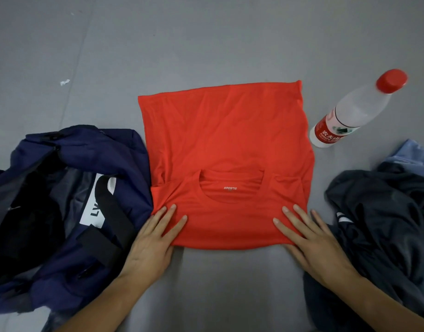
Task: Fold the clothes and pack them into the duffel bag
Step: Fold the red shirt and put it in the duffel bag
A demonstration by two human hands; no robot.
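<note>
A red T-shirt (227, 144) lies flat on the grey floor in the middle, its sleeves folded in, the neck opening toward me with a small "SPORTS" label. My left hand (155, 238) rests with straight fingers on the shirt's near left corner. My right hand (309, 240) lies flat on the near right corner. The navy duffel bag (69, 188) lies open at the left, touching the shirt's left edge, with black straps and a white label showing.
A plastic water bottle (354, 111) with a red cap stands right of the shirt's far corner. A heap of dark clothes (383, 212) and a light blue garment (412, 152) lie at the right. A small white scrap (64, 82) lies on the floor far left.
</note>
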